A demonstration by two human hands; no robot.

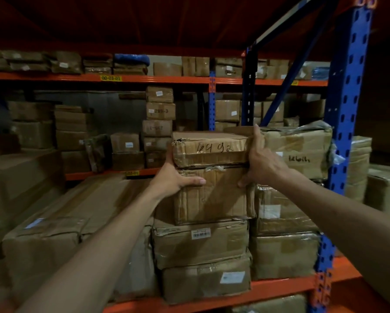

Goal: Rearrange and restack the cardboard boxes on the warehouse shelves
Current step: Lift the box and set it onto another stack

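— Where the head view looks into the rack, what are the hands doing?

— Both are on the top box point(210, 148), the worn one with "6492" handwritten on its front. The left hand point(174, 177) clasps its lower left corner, thumb laid across the front of the box beneath point(214, 195). The right hand point(258, 159) grips the right side, fingers reaching up past the top edge, thumb curled low at the seam between the two boxes.

— So the hands are closed on it?

— Yes, wrapped around it from both sides, not spread flat.

— Where does that box sit?

— On top of a column of four, on the orange shelf beam point(280, 288). Below the second box lies one with a barcode label point(200, 242), then a bottom box point(206, 281) with a white label.

— What stands beside it?

— Just to the right, touching the right hand, a larger taped box point(302, 150) with dark handwriting, topping its own stack. To the left, long flat cartons point(60, 218) lie lower. A blue upright point(345, 109) stands at the right edge of the bay.

— And further back?

— Another rack point(144, 79) with orange beams, yellow tags and many small boxes; their labels are too small to read.
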